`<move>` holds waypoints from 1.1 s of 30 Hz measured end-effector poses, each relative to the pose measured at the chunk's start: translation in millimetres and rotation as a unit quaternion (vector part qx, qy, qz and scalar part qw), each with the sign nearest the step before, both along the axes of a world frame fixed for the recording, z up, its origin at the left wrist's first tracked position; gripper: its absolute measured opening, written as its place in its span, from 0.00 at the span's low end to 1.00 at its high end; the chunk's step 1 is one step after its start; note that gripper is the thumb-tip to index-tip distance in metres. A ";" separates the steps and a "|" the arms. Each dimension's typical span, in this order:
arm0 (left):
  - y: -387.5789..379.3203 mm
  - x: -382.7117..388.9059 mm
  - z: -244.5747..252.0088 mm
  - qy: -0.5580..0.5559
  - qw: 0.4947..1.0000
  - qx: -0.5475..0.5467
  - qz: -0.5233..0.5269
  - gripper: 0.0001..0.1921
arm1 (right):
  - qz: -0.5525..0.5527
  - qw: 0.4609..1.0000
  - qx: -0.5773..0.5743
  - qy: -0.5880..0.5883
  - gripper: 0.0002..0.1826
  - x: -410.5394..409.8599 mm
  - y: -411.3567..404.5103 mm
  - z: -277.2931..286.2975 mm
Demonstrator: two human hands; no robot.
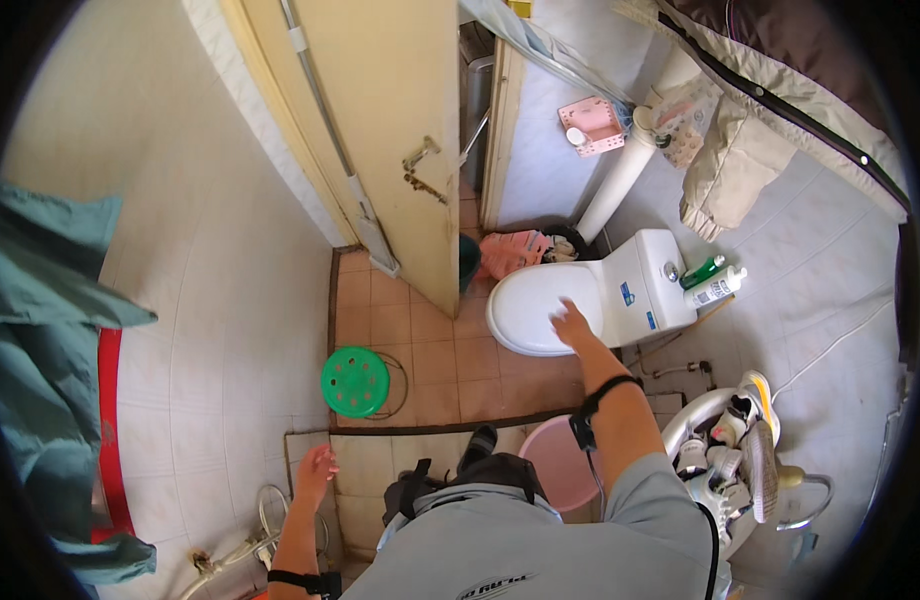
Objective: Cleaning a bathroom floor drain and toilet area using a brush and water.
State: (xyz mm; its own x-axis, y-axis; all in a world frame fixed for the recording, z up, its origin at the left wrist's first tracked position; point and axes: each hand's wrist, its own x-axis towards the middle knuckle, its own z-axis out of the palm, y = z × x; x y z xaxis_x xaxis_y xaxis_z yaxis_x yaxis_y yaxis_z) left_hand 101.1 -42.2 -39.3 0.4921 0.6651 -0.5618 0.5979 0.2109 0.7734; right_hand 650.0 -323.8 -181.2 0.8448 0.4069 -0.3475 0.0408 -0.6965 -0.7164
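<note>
My right hand (572,325) is stretched forward over the closed lid of a white toilet (535,307), with nothing visible in it. From this angle I cannot tell whether it touches the lid. My left hand (316,472) hangs low at my left side, empty, its fingers loosely curled and apart. Ahead of it a round green plastic stool (355,382) stands on the brown floor tiles. A green bottle (702,273) and a white bottle (715,288) are at the back of the toilet tank. A pink basin (561,461) sits below my right forearm.
A cream door (385,150) stands ajar ahead. Beside the toilet are a pink bag (516,251) and a black bin (569,244). Shoes fill a white washbasin (681,424) on my right. A raised floor edge (445,429) crosses before my feet. Jackets (737,157) hang at upper right.
</note>
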 end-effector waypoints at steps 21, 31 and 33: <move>34.6 12.3 13.1 -0.023 0.999 0.034 0.022 0.17 | 0.142 0.944 0.236 -0.180 0.32 36.4 280.8 192.7; 99.2 132.7 23.0 -0.059 0.993 0.066 -0.079 0.27 | 0.325 0.930 0.172 0.007 0.36 -109.7 201.6 125.3; 108.0 175.6 30.1 -0.071 0.989 0.084 -0.101 0.29 | 0.389 0.907 0.125 -0.102 0.30 -119.3 127.5 15.6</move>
